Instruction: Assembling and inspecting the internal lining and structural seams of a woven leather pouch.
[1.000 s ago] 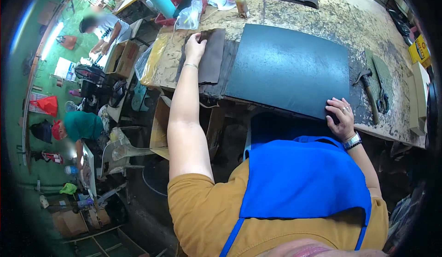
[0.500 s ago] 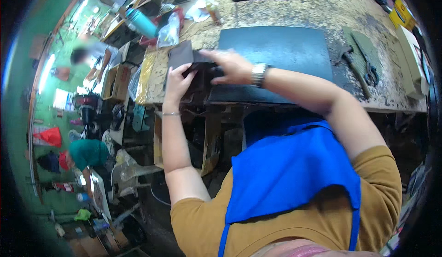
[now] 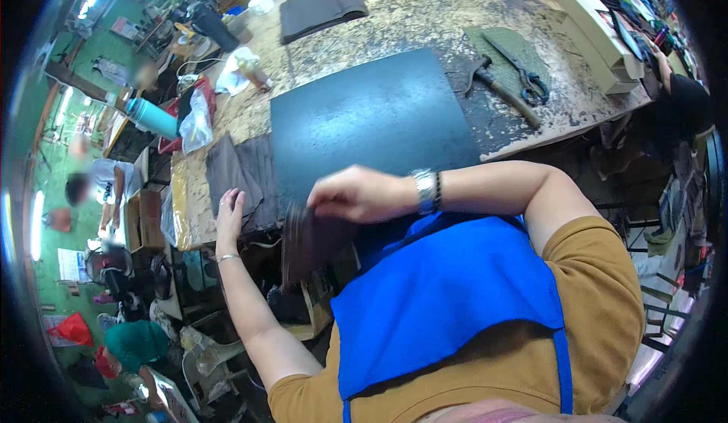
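Observation:
My right hand, with a watch at the wrist, is closed around a bundle of dark brown flat pieces. The bundle hangs down past the table's near edge, in front of my blue apron, and is smeared by motion. Whether it is leather or cloth I cannot tell. My left hand lies with fingers stretched on the near left corner of the table, at the edge of a loose pile of similar dark brown pieces. Right of that pile lies a smooth black board.
A hammer and large scissors lie right of the board, near a long pale box. Folded dark brown material lies at the far side. A turquoise bottle and plastic bag stand left. Two people work further left.
My right hand has drawn the brown bundle off the pile, toward me and over the table's edge. My left hand has stayed by the pile, its fingers now flatter. The view has turned.

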Demonstrator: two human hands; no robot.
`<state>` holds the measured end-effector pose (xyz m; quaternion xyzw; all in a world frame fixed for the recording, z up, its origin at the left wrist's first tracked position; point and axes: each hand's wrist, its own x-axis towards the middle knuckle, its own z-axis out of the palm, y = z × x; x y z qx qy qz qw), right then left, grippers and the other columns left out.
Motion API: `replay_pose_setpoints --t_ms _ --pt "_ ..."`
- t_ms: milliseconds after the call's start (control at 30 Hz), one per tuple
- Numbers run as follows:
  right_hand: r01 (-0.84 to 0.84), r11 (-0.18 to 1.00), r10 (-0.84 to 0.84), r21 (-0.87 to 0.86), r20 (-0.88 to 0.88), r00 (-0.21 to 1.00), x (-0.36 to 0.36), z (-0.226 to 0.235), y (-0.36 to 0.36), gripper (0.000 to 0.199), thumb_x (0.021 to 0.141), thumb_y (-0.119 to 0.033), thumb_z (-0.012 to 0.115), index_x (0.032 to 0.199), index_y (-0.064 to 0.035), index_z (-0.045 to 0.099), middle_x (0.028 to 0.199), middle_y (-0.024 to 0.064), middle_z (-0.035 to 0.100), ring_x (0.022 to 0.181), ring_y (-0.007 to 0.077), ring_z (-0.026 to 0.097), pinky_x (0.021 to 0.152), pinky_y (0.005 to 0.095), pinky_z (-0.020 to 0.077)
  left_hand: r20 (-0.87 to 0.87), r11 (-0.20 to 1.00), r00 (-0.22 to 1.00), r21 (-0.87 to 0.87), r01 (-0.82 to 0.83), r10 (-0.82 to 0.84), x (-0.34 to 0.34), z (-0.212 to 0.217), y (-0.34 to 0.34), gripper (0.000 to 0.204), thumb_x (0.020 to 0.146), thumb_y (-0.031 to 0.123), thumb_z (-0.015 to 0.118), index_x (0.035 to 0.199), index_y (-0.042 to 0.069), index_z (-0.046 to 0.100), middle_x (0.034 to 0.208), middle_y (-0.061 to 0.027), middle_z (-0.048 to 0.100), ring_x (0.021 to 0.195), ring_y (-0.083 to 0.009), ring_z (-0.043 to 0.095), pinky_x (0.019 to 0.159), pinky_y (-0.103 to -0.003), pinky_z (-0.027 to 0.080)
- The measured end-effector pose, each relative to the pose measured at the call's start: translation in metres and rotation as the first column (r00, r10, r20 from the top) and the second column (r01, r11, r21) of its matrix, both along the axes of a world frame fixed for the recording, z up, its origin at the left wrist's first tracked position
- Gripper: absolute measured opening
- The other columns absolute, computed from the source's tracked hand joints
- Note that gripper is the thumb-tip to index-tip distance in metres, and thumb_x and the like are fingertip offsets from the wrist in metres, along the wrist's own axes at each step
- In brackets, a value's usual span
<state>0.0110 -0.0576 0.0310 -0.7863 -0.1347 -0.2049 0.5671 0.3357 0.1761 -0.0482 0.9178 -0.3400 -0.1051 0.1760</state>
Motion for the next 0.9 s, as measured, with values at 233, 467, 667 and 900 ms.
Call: replay_pose_setpoints --t_ms 233,467,667,900 --pt "0.489 0.871 -0.464 -0.051 -0.412 0.784 -0.045 -0.066 -0.155 0.026 0.09 -0.021 0.062 0.102 0.0011 0.066 0.089 0.0069 0.068 0.083 0.0121 0.06 0.076 0.0287 0.0496 0.291 0.836 0.948 -0.481 0.263 -0.131 -0.138 0.043 -0.089 0.033 0.092 0.029 0.059 0.114 0.005 0.063 0.125 -0.0159 0.059 0.117 -0.0317 0.053 0.1 -0.039 0.037" --pt "0.599 0.678 -0.3 0.425 -0.585 0.754 -0.087 -0.068 -0.151 0.02 0.088 -0.015 0.069 0.101 -0.0007 0.065 0.091 0.0019 0.067 0.08 0.0049 0.059 0.071 0.0194 0.048 0.03 0.619 0.891 -0.709 0.338 -0.452 -0.265 0.039 -0.139 0.02 0.085 0.009 0.067 0.104 0.004 0.066 0.111 -0.0111 0.065 0.101 -0.0207 0.062 0.087 -0.031 0.049" --pt "0.48 0.647 -0.19 0.593 -0.484 0.854 -0.09 -0.056 -0.119 0.012 0.083 -0.01 0.073 0.09 -0.0058 0.063 0.089 0.0006 0.066 0.079 0.0048 0.06 0.071 0.0192 0.0492 -0.482 0.689 0.684 -0.724 0.041 -0.547 -0.29 0.031 -0.168 0.032 0.092 0.012 0.061 0.122 0.002 0.056 0.116 -0.0076 0.061 0.099 -0.013 0.059 0.086 -0.028 0.048" --pt "0.248 0.832 -0.092 0.496 -0.317 0.944 -0.095 -0.047 -0.105 0.016 0.076 -0.003 0.076 0.073 -0.0058 0.06 0.097 0.0034 0.063 0.094 0.0097 0.057 0.086 0.028 0.0463 -0.547 0.643 0.626 -0.76 -0.093 -0.556 -0.303 0.04 -0.193 0.027 0.093 0.017 0.062 0.113 -0.001 0.056 0.103 -0.0045 0.064 0.096 -0.0101 0.059 0.084 -0.024 0.048"
